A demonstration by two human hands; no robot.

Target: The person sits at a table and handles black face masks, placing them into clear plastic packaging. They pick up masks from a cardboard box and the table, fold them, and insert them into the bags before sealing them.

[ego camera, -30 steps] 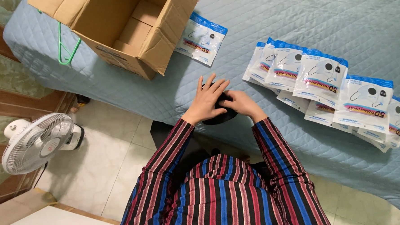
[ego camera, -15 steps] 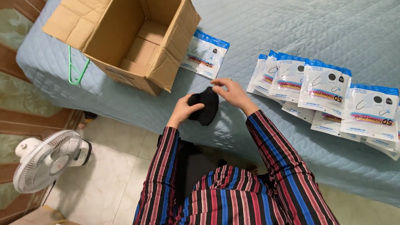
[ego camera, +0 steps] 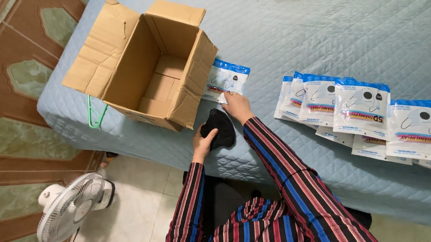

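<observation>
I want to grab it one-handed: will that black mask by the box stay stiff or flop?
The black mask probably flops: it lies crumpled under the left hand. It looks like thin cloth, so likely light. Unlikely to roll or slide on the quilted cover.

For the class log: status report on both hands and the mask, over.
Left hand holds black mask on the bed. Right hand pinches corner of lone packet beside open box. Packet row lies apart; nothing in the way.
</observation>
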